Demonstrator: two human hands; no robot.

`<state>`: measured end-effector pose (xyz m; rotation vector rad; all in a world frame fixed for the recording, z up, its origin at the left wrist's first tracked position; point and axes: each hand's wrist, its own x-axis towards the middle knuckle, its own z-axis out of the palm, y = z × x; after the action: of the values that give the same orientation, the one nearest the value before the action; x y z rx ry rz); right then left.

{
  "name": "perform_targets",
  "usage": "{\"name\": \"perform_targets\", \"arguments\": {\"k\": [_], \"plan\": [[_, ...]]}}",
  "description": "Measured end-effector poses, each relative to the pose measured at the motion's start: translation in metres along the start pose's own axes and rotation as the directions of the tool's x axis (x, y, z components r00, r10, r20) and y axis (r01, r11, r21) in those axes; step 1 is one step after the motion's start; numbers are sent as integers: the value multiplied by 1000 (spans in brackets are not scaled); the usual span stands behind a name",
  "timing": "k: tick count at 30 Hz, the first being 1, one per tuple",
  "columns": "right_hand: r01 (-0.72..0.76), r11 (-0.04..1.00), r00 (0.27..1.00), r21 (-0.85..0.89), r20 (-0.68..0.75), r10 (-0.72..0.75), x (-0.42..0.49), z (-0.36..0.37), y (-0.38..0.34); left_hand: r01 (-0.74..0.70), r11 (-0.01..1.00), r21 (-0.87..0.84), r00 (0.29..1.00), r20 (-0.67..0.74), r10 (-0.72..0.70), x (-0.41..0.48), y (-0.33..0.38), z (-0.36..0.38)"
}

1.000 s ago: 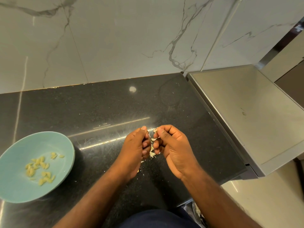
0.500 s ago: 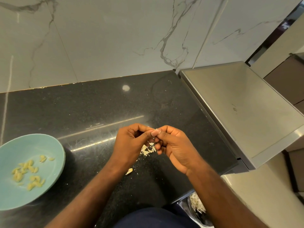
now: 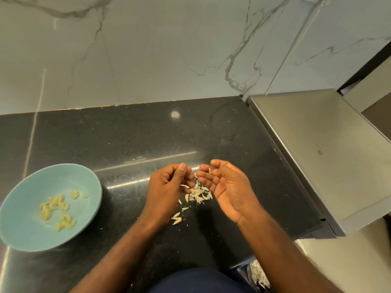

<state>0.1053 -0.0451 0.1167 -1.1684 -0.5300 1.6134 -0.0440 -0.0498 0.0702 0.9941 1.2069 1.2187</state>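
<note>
A left hand (image 3: 167, 187) with fingers curled in (whether it holds anything cannot be told) and a relaxed, palm-up right hand (image 3: 228, 187) hover slightly apart above garlic skins (image 3: 196, 194) on a black counter (image 3: 127, 134), well right of a blue bowl (image 3: 27, 233) of peeled cloves (image 3: 56, 210).

Readable text, labels, brands, numbers, signs: nil. You will find no lettering on the blue bowl (image 3: 25, 233), the black countertop (image 3: 127, 134), the steel surface (image 3: 317, 149) or the marble wall (image 3: 169, 49).
</note>
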Motion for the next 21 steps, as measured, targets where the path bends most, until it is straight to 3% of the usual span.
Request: {"name": "perform_targets", "arguments": {"k": [7, 11, 14, 17, 21], "plan": [[-115, 984, 956, -138, 254, 148, 13, 83, 38, 156, 971, 182, 948, -302, -96, -11, -42, -56], [-88, 937, 862, -338, 445, 242, 7, 147, 72, 122, 950, 286, 927, -375, -6, -26, -52, -79], [0, 933, 893, -359, 420, 162, 14, 162, 80, 96, 922, 375, 932, -359, 49, -31, -60, -82], [-39, 959, 931, -279, 340, 136, 22, 148, 72, 76, 881, 468, 937, -337, 98, -32, -65, -79], [80, 914, 970, -399, 242, 20, 27, 92, 67, 49, 876, 479, 941, -315, 120, -31, -63, -78]]}}
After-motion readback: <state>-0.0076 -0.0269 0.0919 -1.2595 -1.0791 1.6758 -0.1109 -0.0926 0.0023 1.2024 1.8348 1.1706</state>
